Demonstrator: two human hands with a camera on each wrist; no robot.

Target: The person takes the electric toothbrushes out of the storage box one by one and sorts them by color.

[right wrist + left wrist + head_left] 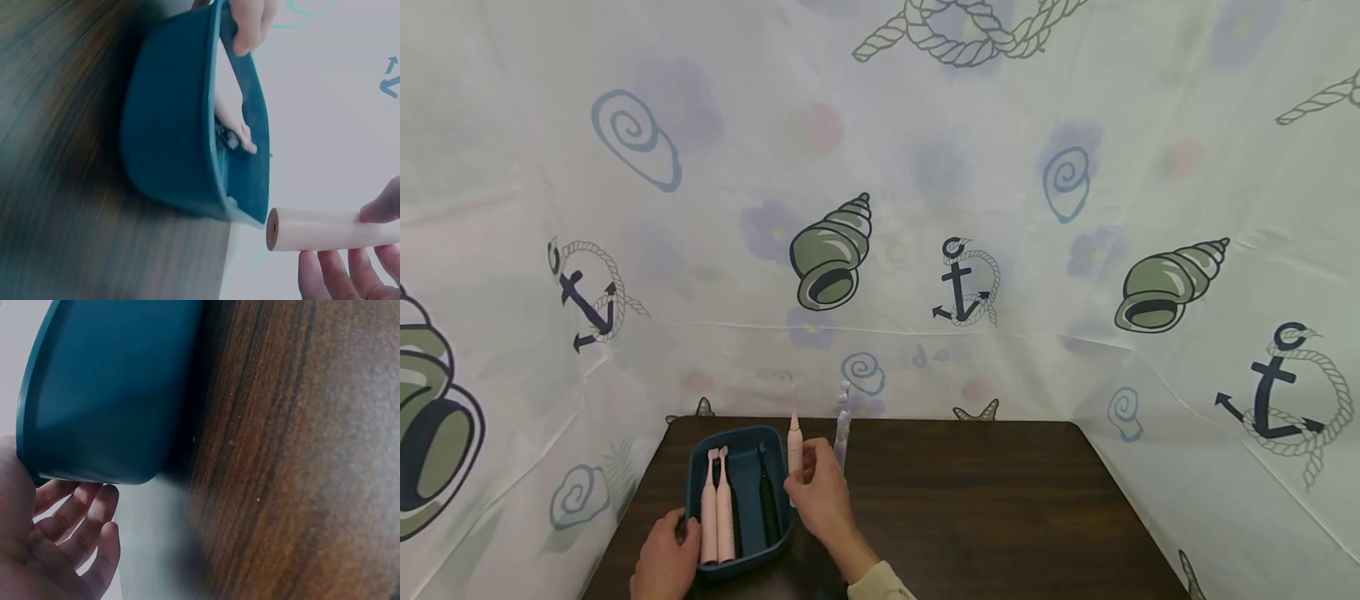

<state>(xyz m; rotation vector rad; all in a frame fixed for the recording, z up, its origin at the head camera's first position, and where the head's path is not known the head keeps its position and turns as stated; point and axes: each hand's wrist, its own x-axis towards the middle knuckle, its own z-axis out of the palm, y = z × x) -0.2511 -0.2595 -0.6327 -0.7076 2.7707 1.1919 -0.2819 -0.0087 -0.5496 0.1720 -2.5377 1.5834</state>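
Observation:
A pale pink electric toothbrush [795,446] stands nearly upright, head up, in my right hand [825,492], pinched between thumb and fingers. Its flat round base shows in the right wrist view, just past the rim of a deep blue plastic bin [169,119]. My left hand [666,557] grips the bin's left side, with the thumb over the rim and the fingers [97,515] along the outer wall. Inside the bin, two pink electric toothbrushes [725,508] lie side by side at the left. A dark toothbrush [767,504] lies to the right of them.
Behind my right hand a clear, knobbly, narrow object [842,425] stands upright on the dark wooden table [985,500]. A white sheet [910,233] printed with shells and anchors hangs behind the table and along its sides.

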